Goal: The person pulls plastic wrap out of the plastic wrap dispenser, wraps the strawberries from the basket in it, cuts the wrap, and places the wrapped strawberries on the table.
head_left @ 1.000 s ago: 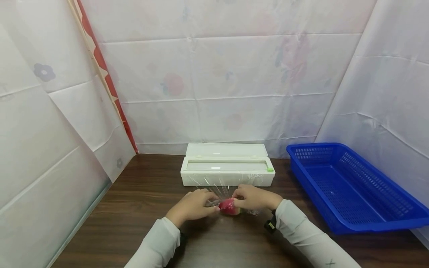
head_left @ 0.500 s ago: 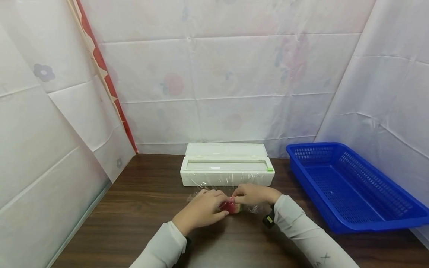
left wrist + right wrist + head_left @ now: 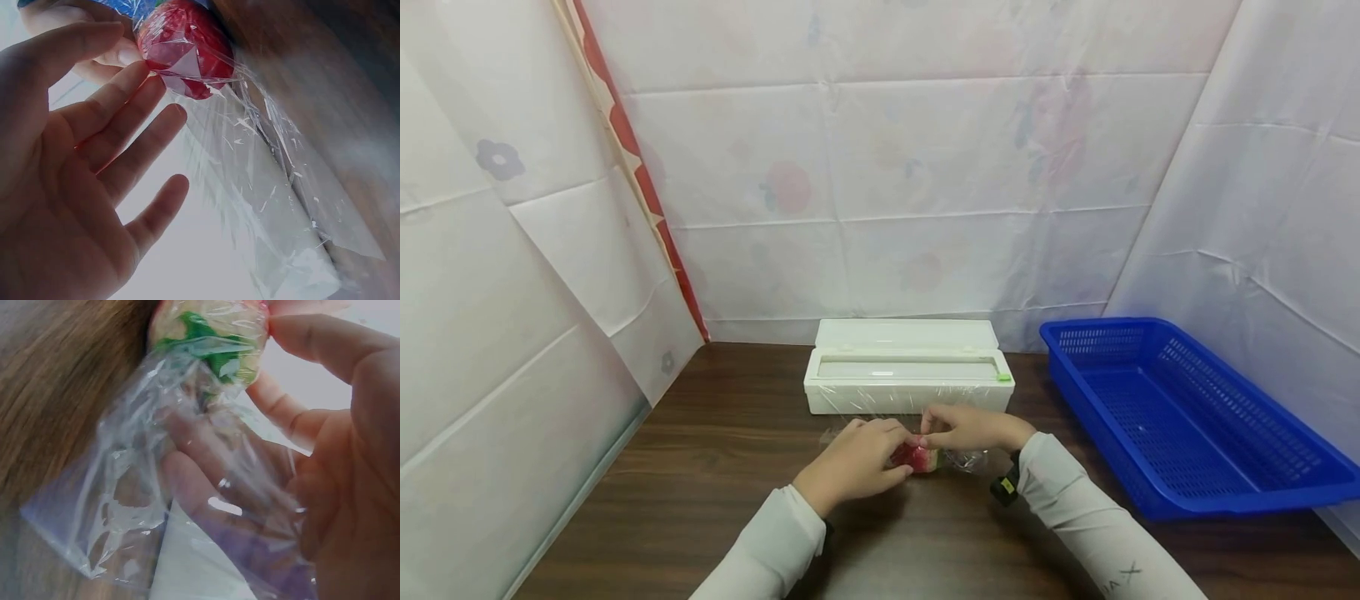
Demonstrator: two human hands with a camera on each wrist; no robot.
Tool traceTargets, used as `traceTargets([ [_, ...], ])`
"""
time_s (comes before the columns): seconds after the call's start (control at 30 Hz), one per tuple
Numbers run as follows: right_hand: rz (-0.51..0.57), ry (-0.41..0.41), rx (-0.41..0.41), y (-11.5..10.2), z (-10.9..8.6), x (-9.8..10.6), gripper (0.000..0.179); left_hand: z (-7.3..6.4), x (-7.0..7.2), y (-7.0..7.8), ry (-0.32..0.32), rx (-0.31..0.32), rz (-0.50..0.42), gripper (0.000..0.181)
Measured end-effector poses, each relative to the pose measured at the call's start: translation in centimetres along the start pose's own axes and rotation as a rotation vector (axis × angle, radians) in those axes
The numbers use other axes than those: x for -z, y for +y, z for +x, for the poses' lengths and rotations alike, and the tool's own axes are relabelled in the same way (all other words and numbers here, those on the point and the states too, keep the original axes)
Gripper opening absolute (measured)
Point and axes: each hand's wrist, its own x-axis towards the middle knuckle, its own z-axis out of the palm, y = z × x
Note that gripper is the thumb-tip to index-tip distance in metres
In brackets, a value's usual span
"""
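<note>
A red strawberry, cream and green at its leafy end, lies wrapped in clear cling film on the table. My left hand is at its left side, fingers mostly straight, with fingertips right at the film over its red tip. From the right, my right hand holds the strawberry's upper side between thumb and index finger; its other fingers show through the loose film in the right wrist view. Behind the hands stands a white cling film box, lid raised, film stretching from its front toward the strawberry.
A blue perforated plastic basket stands at the right of the dark wood table. A green slider sits at the box's right end. White patterned sheets enclose the back and both sides.
My left hand has moved right, from the film at the strawberry's left onto its left side. The strawberry has turned, showing more of its pale end. My right hand has stayed nearly in place.
</note>
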Motion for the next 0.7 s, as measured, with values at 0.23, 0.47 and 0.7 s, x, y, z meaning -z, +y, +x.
traceTargets([
  [0.23, -0.137, 0.102, 0.07, 0.4, 0.1, -0.1, 0.02, 0.8, -0.4, -0.8, 0.048, 0.017, -0.052, 0.031],
  [0.47, -0.293, 0.277, 0.135, -0.1, 0.0, -0.6, 0.02, 1.7, -1.0, -1.6, 0.077, 0.051, -0.087, 0.034],
  [0.7, -0.443, 0.45, 0.265, -0.1, 0.1, -1.5, 0.022, 2.1, -1.3, -2.2, 0.039, 0.085, -0.101, 0.046],
])
